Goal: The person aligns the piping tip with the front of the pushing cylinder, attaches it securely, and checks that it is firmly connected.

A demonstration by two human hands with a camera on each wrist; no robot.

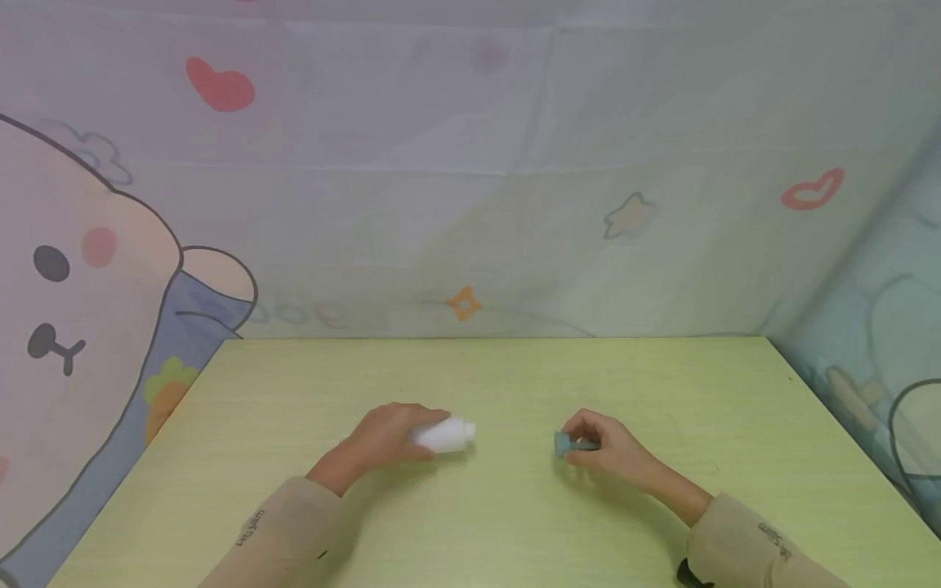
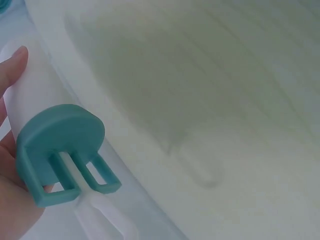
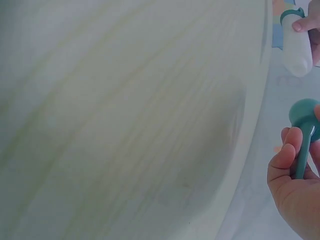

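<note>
My left hand (image 1: 385,437) grips a white bottle-shaped cylinder (image 1: 444,436), held on its side with its narrower end pointing right. In the left wrist view a teal slotted piece (image 2: 62,130) covers the cylinder's other end, and a white strap (image 2: 107,210) hangs from it. To the right, my right hand (image 1: 613,445) pinches the thin stem of a small teal part (image 1: 562,445). The right wrist view shows that part's rounded head (image 3: 304,111) with the fingers around its stem. A gap separates the teal part from the cylinder's narrow end.
Both hands are over a pale yellow-green table (image 1: 507,376). A printed cloth (image 1: 412,204) with a cartoon bear and hearts hangs behind it. A dark curved line (image 1: 900,408) shows beyond the table's right edge.
</note>
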